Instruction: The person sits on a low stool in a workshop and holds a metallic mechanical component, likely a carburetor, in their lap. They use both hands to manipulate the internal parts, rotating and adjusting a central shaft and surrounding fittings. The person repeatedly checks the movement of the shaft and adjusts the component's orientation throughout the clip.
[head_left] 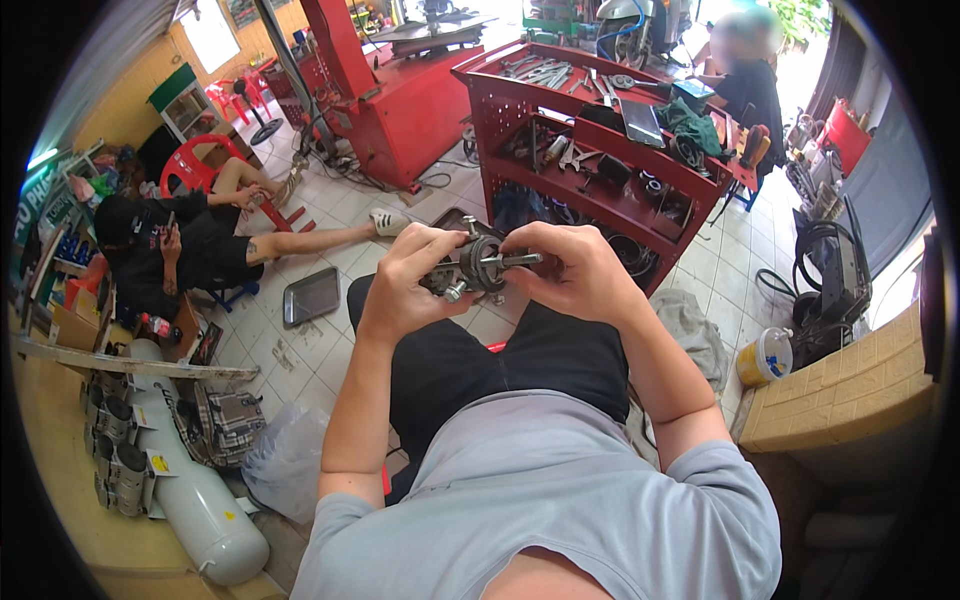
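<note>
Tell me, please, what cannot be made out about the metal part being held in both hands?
Head view only:
- Metal part: its underside and near end are covered by the left hand and right hand.
- Its fine details: too small to tell.
- Tools on the red tool cart: too small and bent by the fisheye.

Dull grey metal gear assembly, glossy red painted metal tool cart, smooth pale floor tiles

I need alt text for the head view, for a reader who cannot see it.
Both hands, left hand and right hand, hold a round metal part with a shaft above the person's lap. Beyond stand a red tool cart and a seated person in black.
</note>
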